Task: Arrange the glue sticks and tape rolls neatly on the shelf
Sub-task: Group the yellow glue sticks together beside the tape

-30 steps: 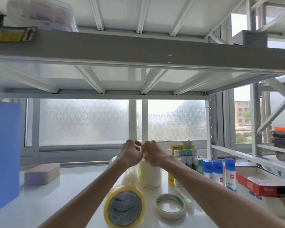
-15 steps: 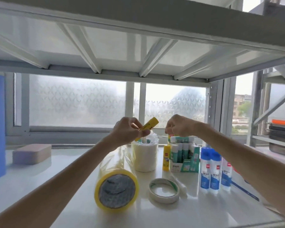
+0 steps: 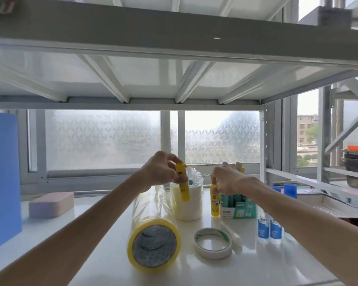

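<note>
My left hand holds a yellow glue stick upright above a cream tape stack wrapped in plastic. My right hand pinches the top of a second yellow glue stick standing on the white shelf, beside a green box of glue sticks. A long plastic-wrapped sleeve of yellow tape rolls lies in the middle, end towards me. To its right a flat white tape roll lies next to a white glue stick. Blue-capped glue bottles stand at the right.
A blue panel stands at the left edge. A pinkish block lies at the back left. Another shelf deck hangs low overhead. Frosted windows close off the back. Dark trays sit on a neighbouring rack at right.
My hands have parted. The left one has turned its yellow glue stick from tilted to upright, and the right one has dropped onto the glue stick standing beside the green box.
</note>
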`<state>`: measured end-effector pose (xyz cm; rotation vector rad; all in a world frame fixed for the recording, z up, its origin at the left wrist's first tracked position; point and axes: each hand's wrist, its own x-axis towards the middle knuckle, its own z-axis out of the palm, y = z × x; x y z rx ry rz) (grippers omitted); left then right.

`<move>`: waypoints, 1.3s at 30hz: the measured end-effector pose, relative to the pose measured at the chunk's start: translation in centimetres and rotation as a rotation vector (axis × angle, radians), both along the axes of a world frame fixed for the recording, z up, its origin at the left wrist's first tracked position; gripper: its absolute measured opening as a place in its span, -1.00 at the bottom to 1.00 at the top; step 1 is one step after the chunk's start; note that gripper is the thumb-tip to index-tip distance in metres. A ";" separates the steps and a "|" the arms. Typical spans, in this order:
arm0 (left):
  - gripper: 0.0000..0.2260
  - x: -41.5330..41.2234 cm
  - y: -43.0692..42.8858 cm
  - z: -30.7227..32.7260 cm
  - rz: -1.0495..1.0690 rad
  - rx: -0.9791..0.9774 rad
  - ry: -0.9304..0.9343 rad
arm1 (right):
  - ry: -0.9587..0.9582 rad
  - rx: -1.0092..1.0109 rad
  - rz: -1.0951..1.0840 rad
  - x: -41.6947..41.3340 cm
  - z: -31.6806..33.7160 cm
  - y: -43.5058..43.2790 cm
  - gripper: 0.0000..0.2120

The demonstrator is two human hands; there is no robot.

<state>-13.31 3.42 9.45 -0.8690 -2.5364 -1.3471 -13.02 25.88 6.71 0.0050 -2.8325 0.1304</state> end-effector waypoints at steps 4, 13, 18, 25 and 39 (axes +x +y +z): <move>-0.68 -0.8 0.9 -1.7 -0.005 -0.176 0.007 | 0.010 -0.057 0.090 1.1 1.4 -0.9 -0.83; -0.75 -1.8 1.2 -4.0 0.085 -0.118 0.033 | -0.014 -0.078 0.222 2.0 0.9 -2.8 -0.82; -0.75 -1.4 0.8 -3.4 0.014 0.158 -0.189 | -0.029 -0.116 0.224 2.1 0.3 -2.5 -0.84; -0.92 -0.9 0.5 -2.6 -0.145 0.688 -0.609 | 0.013 -0.668 0.173 2.5 1.5 -1.3 -0.87; -0.73 -0.4 2.4 -3.4 -0.108 0.031 -0.173 | 0.114 -0.859 0.223 2.8 2.4 -2.6 -0.87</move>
